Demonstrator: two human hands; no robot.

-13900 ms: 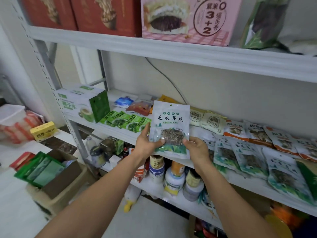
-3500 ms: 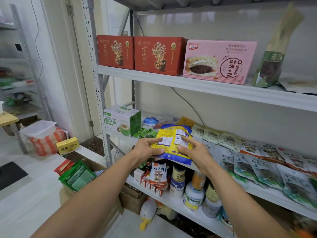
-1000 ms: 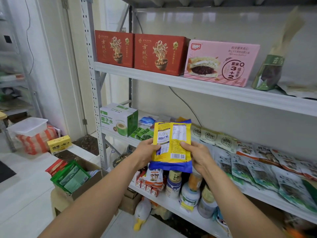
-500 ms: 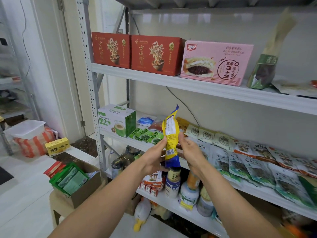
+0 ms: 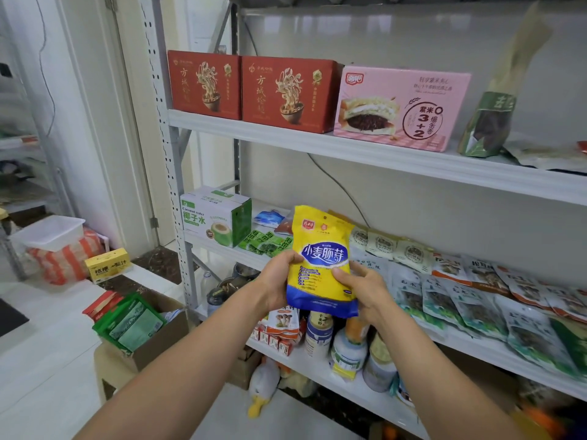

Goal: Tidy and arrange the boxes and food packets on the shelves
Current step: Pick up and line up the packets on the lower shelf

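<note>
A yellow and blue food packet [image 5: 322, 258] is upright in front of the middle shelf [image 5: 222, 249], its printed front facing me. My left hand [image 5: 278, 281] grips its left edge and my right hand [image 5: 362, 289] grips its lower right side. On the middle shelf lie a green and white coconut water box [image 5: 216, 217], small green packets [image 5: 265, 244] and rows of flat dried-food packets [image 5: 470, 300]. The top shelf [image 5: 381, 157] carries two red boxes [image 5: 251, 90], a pink box [image 5: 401, 108] and a green bag [image 5: 489, 122].
Jars and bottles [image 5: 349, 347] and small cartons [image 5: 276, 331] crowd the lower shelf. A cardboard box with green packets [image 5: 136, 325] stands on a stool at the left. A yellow box [image 5: 108, 265] and a white tub [image 5: 47, 233] sit further left. A toy duck [image 5: 262, 389] lies on the floor.
The packet has been turned round between both hands: one second ago its back label faced me, then it stood edge-on, and now its front faces me.
</note>
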